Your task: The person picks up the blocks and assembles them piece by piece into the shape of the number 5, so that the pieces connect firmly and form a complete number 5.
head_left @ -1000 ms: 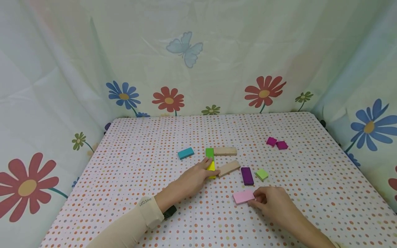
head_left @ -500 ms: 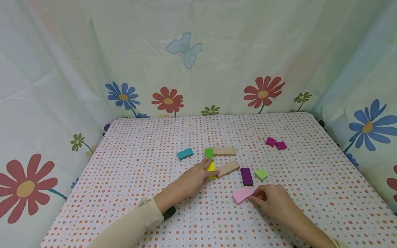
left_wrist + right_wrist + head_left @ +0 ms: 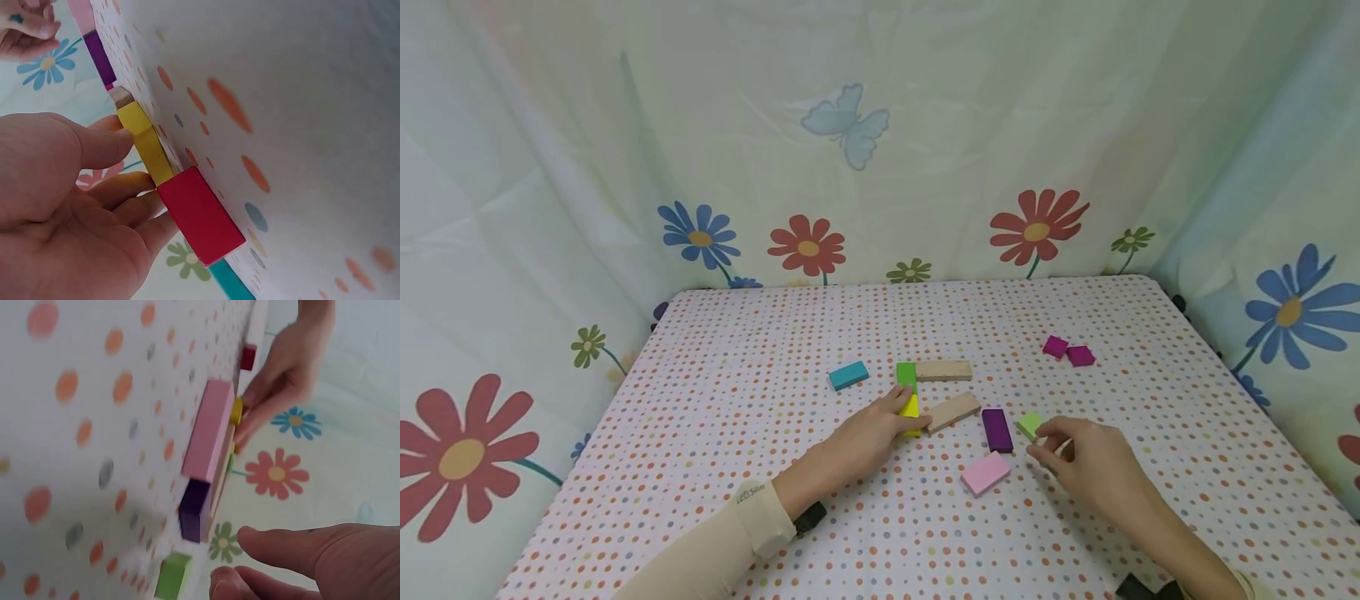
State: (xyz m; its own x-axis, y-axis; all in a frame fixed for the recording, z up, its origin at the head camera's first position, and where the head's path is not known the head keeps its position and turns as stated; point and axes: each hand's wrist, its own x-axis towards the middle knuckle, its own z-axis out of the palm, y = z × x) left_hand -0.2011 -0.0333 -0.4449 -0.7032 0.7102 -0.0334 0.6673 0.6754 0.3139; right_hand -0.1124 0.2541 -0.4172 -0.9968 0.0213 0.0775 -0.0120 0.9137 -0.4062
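Observation:
My left hand holds a yellow block between thumb and fingers, at the near end of a green block. A red block lies beside the fingers in the left wrist view; the hand hides it from the head view. My right hand hovers at a lime-green block, its thumb and forefinger parted. In the right wrist view those fingers stand apart from the lime block. A pink block lies on the table left of this hand, below a purple block.
Two plain wooden blocks extend to the right of the green and yellow ones. A teal block lies to the left. Two magenta pieces sit farther back on the right. A flowered curtain surrounds the dotted table.
My right hand has turned the pink block slightly, let go of it and moved up and right to the lime-green block. The left hand has stayed in place.

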